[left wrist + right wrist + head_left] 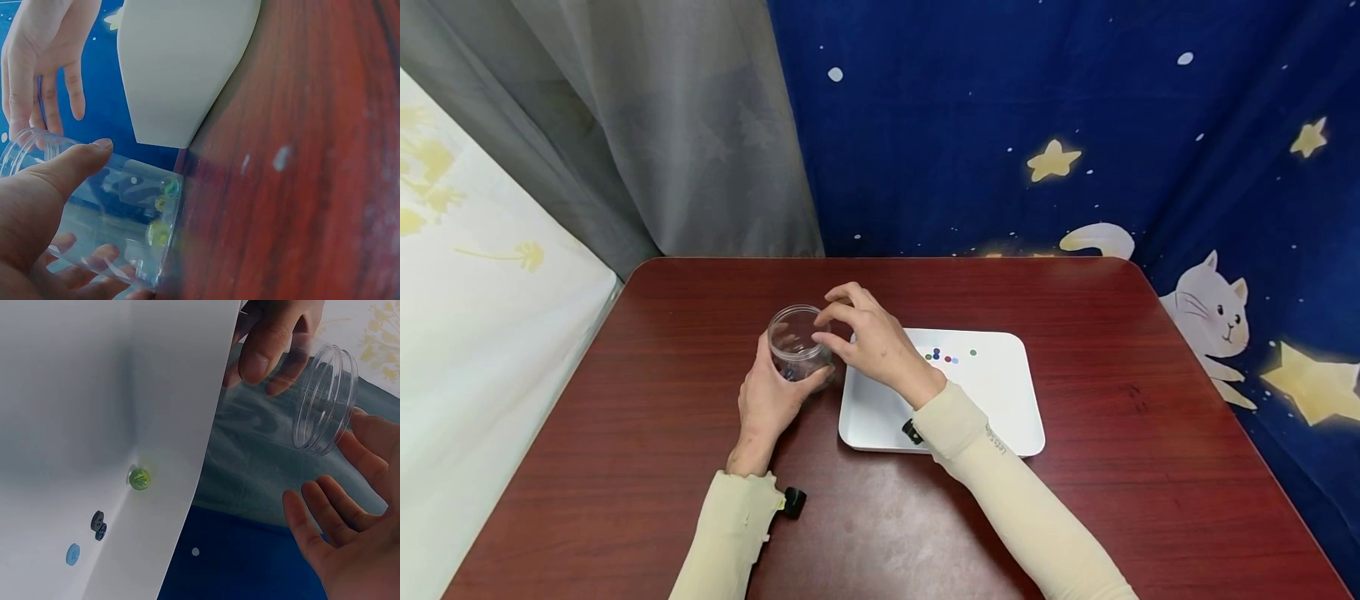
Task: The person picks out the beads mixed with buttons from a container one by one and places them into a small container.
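Note:
A clear plastic jar (797,340) without a lid stands on the table just left of the white tray. My left hand (772,398) grips its side, thumb in front and fingers round the back. Several marbles (159,232), greenish and yellow, lie at the jar's bottom in the left wrist view. My right hand (880,346) hovers at the jar's mouth, fingers spread and bent loosely, fingertips right at the rim; nothing shows between them. In the tray (1015,417) lie a green marble (140,479), dark buttons (98,522) and a light blue button (73,554).
The tray sits right of the jar on a dark red wooden table (1112,400), under my right forearm. A red piece (948,359) lies among the small pieces in it. Curtains (925,125) hang behind the table, and a white cloth (490,292) is at the left.

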`<action>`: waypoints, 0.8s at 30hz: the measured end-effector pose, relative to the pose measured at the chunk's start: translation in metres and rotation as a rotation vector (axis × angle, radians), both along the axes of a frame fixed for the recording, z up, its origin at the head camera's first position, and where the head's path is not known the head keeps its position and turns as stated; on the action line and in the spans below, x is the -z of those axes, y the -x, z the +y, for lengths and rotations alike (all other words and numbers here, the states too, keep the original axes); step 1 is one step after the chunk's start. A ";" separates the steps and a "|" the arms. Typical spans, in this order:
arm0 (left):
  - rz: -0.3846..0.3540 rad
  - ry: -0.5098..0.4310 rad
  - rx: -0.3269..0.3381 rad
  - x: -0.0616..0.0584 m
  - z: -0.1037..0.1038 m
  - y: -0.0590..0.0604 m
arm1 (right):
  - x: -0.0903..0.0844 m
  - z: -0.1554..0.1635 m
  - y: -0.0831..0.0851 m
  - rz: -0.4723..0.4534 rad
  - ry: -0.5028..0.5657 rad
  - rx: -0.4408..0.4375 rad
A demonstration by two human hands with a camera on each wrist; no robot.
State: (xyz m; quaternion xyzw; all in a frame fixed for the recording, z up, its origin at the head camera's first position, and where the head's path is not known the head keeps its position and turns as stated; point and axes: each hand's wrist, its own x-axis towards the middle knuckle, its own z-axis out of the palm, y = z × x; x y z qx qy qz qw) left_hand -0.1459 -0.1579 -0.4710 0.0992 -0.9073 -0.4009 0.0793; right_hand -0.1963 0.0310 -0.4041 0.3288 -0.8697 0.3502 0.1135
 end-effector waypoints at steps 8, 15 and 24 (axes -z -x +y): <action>0.008 0.004 -0.002 0.000 0.001 0.000 | 0.000 0.003 0.000 0.006 0.000 0.009; 0.011 0.000 0.000 0.000 0.001 0.000 | 0.000 0.007 0.001 0.006 -0.008 0.019; 0.019 -0.002 0.002 0.002 0.000 0.000 | 0.000 0.014 0.003 -0.035 -0.011 0.025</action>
